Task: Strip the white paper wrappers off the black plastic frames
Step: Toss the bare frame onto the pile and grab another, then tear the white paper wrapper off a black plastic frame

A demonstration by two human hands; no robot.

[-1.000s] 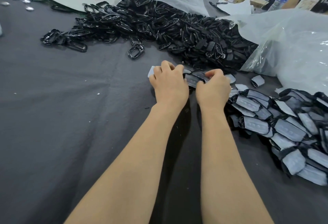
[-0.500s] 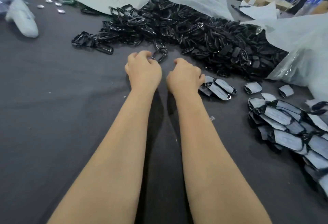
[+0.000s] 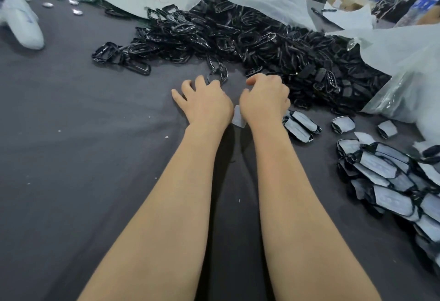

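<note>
**Plainly, both hands sit at the edge of the stripped heap**

Underneath everything lies a dark grey cloth point(image 3: 71, 157) covering the table. Across its far side spreads a heap of bare black frames point(image 3: 238, 38), spilling from a clear plastic bag point(image 3: 404, 62) at the right. Nearer, along the right edge, is a pile of wrapped frames point(image 3: 392, 181), each banded in white paper, with a few more wrapped ones lying apart beside it.

At the centre, the left hand point(image 3: 204, 103) rests knuckles-up on the cloth, fingers spread and loosely bent, holding nothing. Its fingertips are just beside a single loose frame point(image 3: 217, 74) that lies at the near rim of the heap. The right hand point(image 3: 264, 98) is curled close beside it, against the heap's edge. I cannot tell whether it holds anything. A scrap of white paper point(image 3: 239, 117) shows between the two wrists, partly under the right hand.
</note>
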